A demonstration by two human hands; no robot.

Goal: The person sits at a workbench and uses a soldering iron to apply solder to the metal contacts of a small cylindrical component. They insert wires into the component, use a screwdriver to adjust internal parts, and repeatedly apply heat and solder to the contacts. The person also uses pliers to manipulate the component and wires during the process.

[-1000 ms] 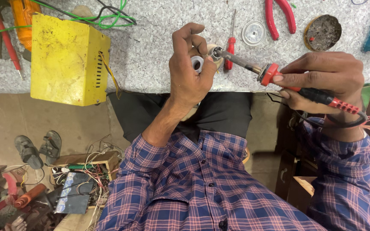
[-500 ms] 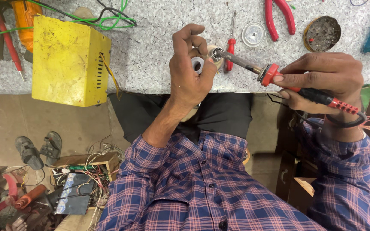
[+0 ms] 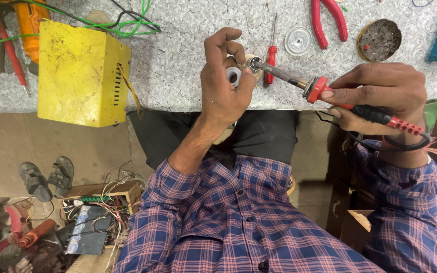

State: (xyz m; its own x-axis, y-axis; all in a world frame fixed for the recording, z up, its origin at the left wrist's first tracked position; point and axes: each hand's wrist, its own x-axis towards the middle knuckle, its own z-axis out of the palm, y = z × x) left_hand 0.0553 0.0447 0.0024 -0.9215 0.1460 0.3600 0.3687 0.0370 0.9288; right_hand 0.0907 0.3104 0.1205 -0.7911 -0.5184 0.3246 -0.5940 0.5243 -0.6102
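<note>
The left hand (image 3: 223, 91) pinches a small white bulb base (image 3: 238, 73) in its grip, held just above the desk (image 3: 178, 60) edge. The right hand (image 3: 380, 96) is closed around a red-collared soldering iron (image 3: 324, 91). The iron's long axis runs from that hand leftward, with its tip touching the base's metal end.

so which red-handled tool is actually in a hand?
The soldering iron, gripped by the right hand, tip at the small part in the left hand. The red screwdriver and red pliers lie untouched on the bench.
</note>
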